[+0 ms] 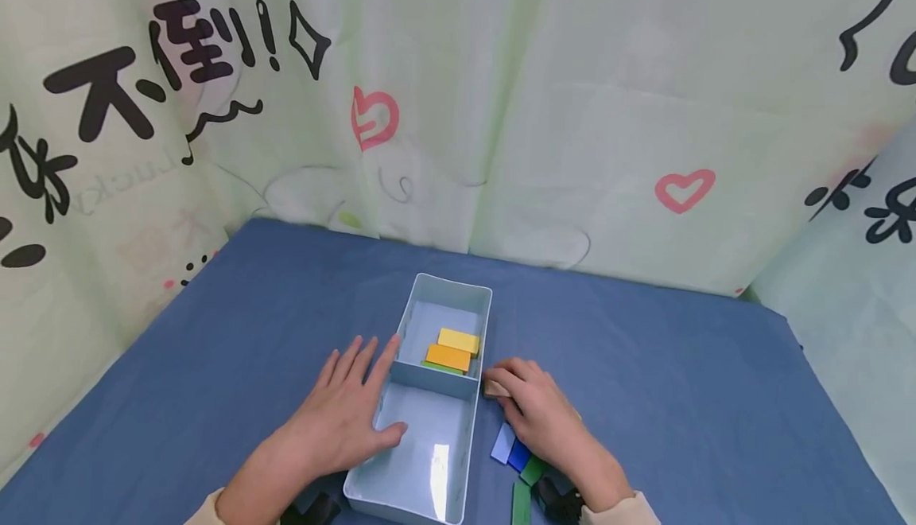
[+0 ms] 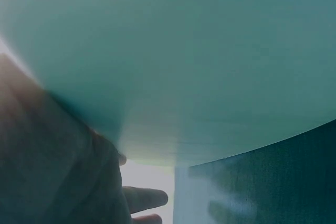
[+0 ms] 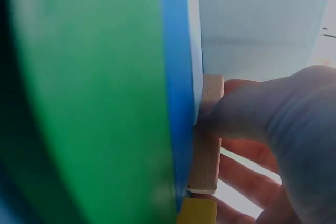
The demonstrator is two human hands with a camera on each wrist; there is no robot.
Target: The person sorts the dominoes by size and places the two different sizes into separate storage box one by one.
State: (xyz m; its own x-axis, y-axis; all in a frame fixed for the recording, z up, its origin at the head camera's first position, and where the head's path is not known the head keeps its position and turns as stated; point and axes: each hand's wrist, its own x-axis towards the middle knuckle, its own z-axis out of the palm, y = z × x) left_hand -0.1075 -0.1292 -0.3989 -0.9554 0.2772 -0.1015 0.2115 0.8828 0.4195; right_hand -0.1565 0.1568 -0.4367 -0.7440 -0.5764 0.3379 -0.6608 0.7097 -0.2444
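Note:
A light blue two-compartment box (image 1: 431, 383) stands lengthwise before me. In its far compartment lie a yellow block (image 1: 459, 340), an orange block (image 1: 449, 357) and a green block (image 1: 444, 367). My left hand (image 1: 332, 421) is spread at the box's left side, fingers straight, thumb over the near compartment. Just outside the right wall, my right hand (image 1: 547, 414) pinches a plain wooden block (image 3: 205, 166) between thumb and fingers. In the right wrist view, a yellow block (image 3: 198, 211) shows below the wooden one. The left wrist view is mostly filled by a blurred pale-green surface.
Beside the right hand lie a light blue block (image 1: 503, 443), a dark blue block (image 1: 518, 455) and a green block (image 1: 533, 471). Another green block (image 1: 522, 503) lies nearer me. A blue cloth (image 1: 680, 414) covers the table, and printed curtains (image 1: 572, 111) surround it.

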